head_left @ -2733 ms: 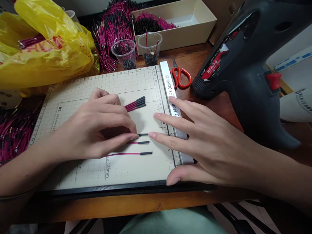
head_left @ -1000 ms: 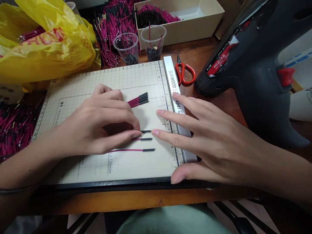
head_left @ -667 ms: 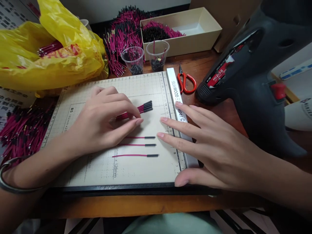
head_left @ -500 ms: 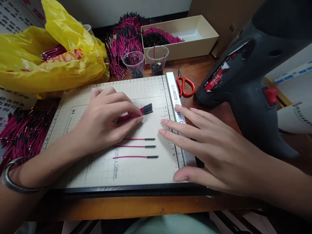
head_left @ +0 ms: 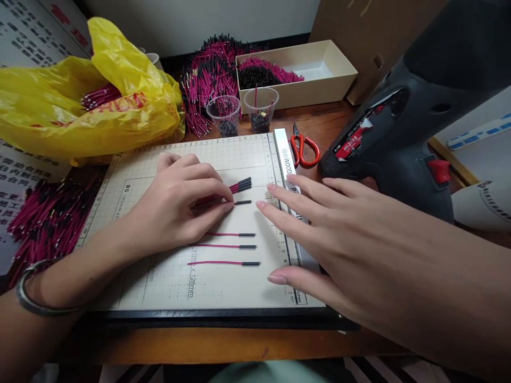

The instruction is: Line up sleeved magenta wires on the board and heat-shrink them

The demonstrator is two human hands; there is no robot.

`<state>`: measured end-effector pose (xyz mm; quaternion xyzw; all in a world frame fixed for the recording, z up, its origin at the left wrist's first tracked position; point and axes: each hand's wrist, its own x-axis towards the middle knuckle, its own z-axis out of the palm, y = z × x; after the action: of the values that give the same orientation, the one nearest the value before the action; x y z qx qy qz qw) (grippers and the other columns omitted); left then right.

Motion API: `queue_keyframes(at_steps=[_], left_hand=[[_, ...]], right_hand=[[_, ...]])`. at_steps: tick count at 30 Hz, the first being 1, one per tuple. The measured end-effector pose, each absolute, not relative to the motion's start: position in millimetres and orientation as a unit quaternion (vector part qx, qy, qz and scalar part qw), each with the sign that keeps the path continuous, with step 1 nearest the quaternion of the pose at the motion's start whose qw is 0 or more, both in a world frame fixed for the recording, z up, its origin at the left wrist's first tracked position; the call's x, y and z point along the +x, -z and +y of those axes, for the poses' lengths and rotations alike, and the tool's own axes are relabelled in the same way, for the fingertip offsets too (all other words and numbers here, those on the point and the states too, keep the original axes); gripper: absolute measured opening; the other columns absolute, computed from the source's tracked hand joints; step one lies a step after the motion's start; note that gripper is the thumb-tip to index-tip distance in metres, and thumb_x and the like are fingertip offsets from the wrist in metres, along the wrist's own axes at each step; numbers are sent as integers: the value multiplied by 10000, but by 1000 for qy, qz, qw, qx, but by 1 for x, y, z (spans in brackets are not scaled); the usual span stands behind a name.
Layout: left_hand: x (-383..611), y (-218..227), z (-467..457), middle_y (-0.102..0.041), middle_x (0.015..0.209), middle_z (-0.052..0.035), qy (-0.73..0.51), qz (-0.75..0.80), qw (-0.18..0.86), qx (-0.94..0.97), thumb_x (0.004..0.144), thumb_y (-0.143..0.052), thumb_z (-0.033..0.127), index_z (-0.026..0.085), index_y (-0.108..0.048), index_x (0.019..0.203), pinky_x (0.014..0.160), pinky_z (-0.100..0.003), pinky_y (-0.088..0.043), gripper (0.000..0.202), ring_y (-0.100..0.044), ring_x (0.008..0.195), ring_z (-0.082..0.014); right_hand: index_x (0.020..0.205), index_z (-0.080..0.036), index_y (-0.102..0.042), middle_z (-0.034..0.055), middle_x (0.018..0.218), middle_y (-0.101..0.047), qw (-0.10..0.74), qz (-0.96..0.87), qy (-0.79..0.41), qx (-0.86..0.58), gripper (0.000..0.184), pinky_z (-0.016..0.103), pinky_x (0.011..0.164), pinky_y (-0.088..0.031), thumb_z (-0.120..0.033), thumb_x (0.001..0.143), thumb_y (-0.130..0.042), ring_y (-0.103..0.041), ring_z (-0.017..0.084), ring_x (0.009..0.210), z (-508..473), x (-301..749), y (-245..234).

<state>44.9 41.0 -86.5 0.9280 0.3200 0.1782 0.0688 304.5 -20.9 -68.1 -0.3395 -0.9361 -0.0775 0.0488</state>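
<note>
My left hand (head_left: 179, 199) rests on the paper cutter board (head_left: 235, 287), its fingers closed on a small bunch of magenta wires (head_left: 242, 184) with black sleeved ends. One single wire (head_left: 243, 202) sticks out apart from the bunch at the thumb and fingertip. Below, three separate wires lie roughly parallel, the lowest wire (head_left: 223, 263) nearest the front edge. My right hand (head_left: 335, 234) hovers or rests over the white metal rail (head_left: 284, 151) at the board's right side, fingers spread, holding nothing. The rest of the bunch is hidden under my left palm.
Orange-handled scissors (head_left: 304, 150) lie right of the rail, near a dark heat gun (head_left: 367, 117). Behind the board stand two clear plastic cups (head_left: 261, 111), a cardboard box (head_left: 315, 82) and a wire heap (head_left: 211, 74). A yellow bag (head_left: 131, 117) and more wires (head_left: 48, 218) are at left.
A single wire now shows apart from the bunch at my left fingertips. My right thumb has shifted slightly left, with its fingers still spread. The view has tilted a little.
</note>
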Motion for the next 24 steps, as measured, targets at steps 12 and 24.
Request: queue_keyframes(at_steps=[12,24], left_hand=[[44,83,41,-762,836,46,-173,289,89,937,980,-636,319,270,-721,894,760,-412,-267,130,-530,755,-186],[44,83,40,-749,827,61,-163,278,117,939,977,-653,322,285,-716,895,755,-402,-256,110,-519,737,-182]], right_hand=[[1524,-271,-526,144,1580,-495,16,-942,54,-330,582,530,834,-612,-512,1065,-260,-521,388,1433,-16,316,78],[1563,-289,-470,140,1613,-456,7,-946,49,-319,594,507,847,-598,-512,1071,-223,-487,381,1462,-17,320,79]])
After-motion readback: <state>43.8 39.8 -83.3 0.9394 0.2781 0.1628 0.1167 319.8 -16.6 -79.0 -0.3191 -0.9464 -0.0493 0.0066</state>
